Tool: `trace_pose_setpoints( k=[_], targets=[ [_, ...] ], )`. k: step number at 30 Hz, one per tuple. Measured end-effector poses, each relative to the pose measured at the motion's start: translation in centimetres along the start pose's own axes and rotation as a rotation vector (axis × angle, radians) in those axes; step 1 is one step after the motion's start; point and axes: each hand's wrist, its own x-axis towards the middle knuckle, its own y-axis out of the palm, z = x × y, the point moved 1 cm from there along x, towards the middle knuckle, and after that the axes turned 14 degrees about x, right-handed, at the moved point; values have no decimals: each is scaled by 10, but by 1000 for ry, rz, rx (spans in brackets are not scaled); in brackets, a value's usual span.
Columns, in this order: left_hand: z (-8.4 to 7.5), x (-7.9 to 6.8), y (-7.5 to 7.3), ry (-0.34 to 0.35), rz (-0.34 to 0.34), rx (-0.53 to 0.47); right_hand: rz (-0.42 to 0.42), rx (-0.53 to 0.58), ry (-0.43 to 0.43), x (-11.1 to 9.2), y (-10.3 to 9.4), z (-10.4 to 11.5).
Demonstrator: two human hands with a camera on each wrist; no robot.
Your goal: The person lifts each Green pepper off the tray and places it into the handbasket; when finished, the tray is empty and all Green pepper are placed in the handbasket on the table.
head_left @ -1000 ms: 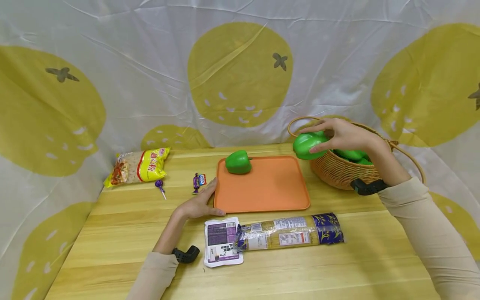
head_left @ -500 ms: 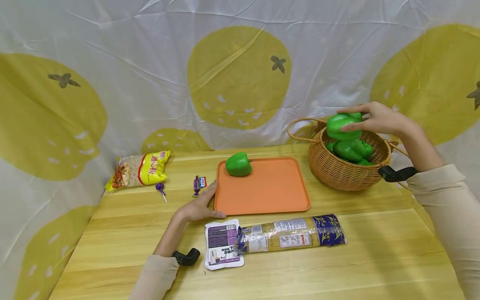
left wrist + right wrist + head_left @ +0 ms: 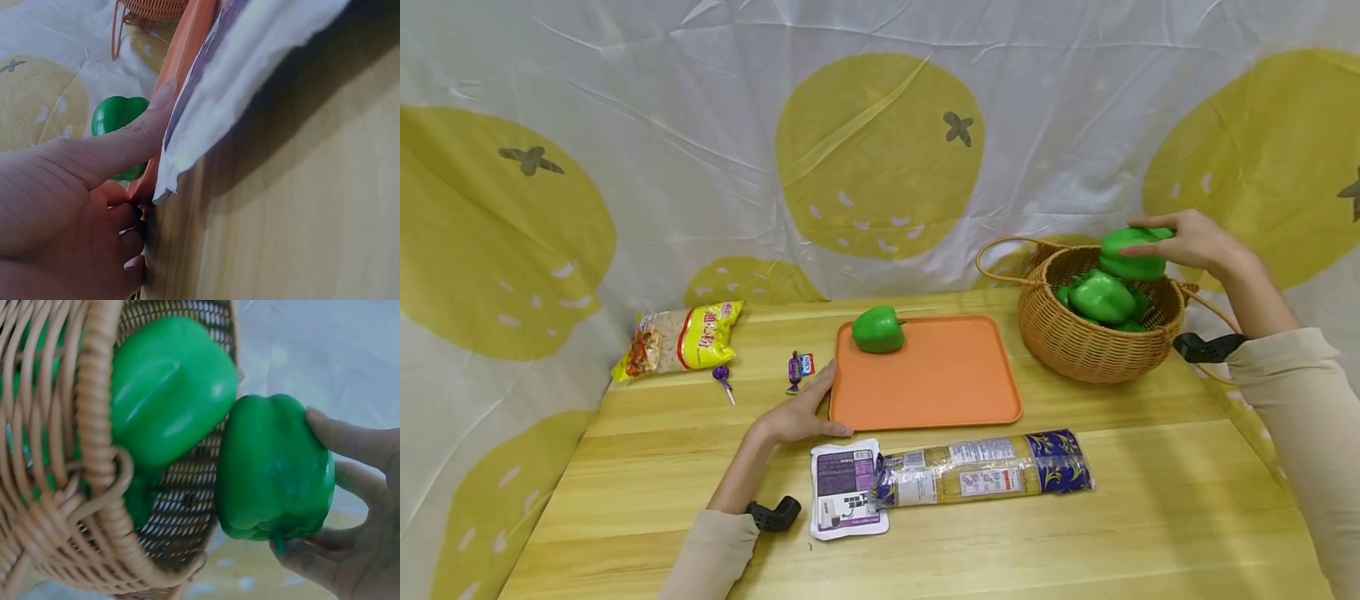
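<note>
My right hand grips a green bell pepper over the right side of the wicker basket. In the right wrist view, thumb and fingers pinch this pepper at the basket mouth, close beside another green pepper inside. More peppers lie lower in the basket, partly hidden. My left hand rests at the near left corner of the orange tray, fingers along its left side and thumb by the front edge. One green bell pepper lies in the tray's far left corner.
In front of the tray, a long pack of spaghetti overlaps a flat white and purple pouch. To the left are wrapped candies, a purple lollipop and a yellow food bag. A patterned curtain hangs behind.
My right hand has moved right with the bell pepper, from the basket's left rim to above its right side. The left hand stays at the tray corner.
</note>
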Motion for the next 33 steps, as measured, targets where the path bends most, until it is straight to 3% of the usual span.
trace_pose_setpoints(
  k=[6,9,14,26,33],
  targets=[
    [0,1,1,16,-15,-14,0,11,39,3,2,-15],
    [1,1,2,15,-12,-13,34,62,71,1,3,-18],
    [0,2,2,10,-5,-25,53,45,103,3,2,-19],
    [2,3,1,18,-2,-12,57,49,86,-10,-5,-18],
    [2,1,0,14,5,-32,147,-26,55,-26,-14,-16]
  ],
)
